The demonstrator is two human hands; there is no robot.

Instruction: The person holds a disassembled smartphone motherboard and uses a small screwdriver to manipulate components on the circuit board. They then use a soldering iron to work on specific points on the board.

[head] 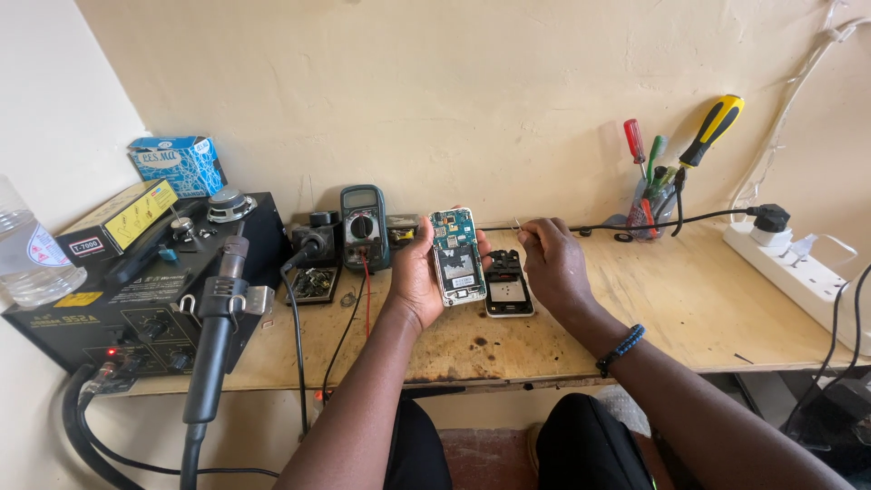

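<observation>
My left hand (419, 272) holds an opened phone body (456, 256) upright above the wooden bench (689, 308), its circuit board and metal shield facing me. My right hand (553, 263) is closed beside it, pinching a thin metal tool (518, 223) whose tip pokes up above the fingers. Just under both hands a second phone part, a dark frame with a pale screen (508, 286), lies flat on the bench. A dark beaded bracelet (621, 347) circles my right wrist.
A black hot-air rework station (136, 308) with its handle (216, 336) stands at the left. Behind the hands are a multimeter (363, 227) and small parts. A cup of screwdrivers (655, 200) and a white power strip (798, 272) sit at the right. A water bottle (27, 254) stands far left.
</observation>
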